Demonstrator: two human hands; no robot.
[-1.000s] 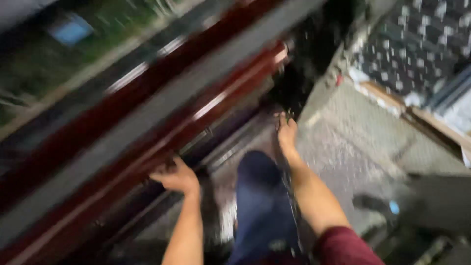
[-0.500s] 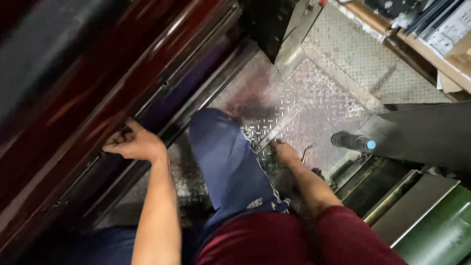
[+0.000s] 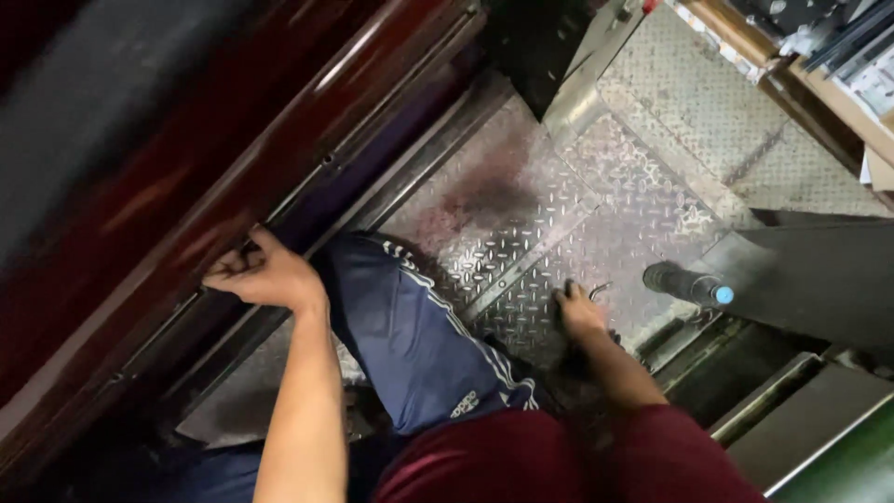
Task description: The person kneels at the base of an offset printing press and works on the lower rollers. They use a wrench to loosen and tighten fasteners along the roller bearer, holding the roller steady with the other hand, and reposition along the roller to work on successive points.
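Left hand (image 3: 264,275), fingers clenched on the glossy dark-red machine edge (image 3: 307,158) at nine o'clock: rigid, heavy, probably slick. Right hand (image 3: 579,310) rests released on the tread-plate floor (image 3: 521,214).

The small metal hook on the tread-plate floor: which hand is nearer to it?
The right hand is nearer; it rests on the floor beside the hook. The left hand is far off, gripping the dark red machine edge.
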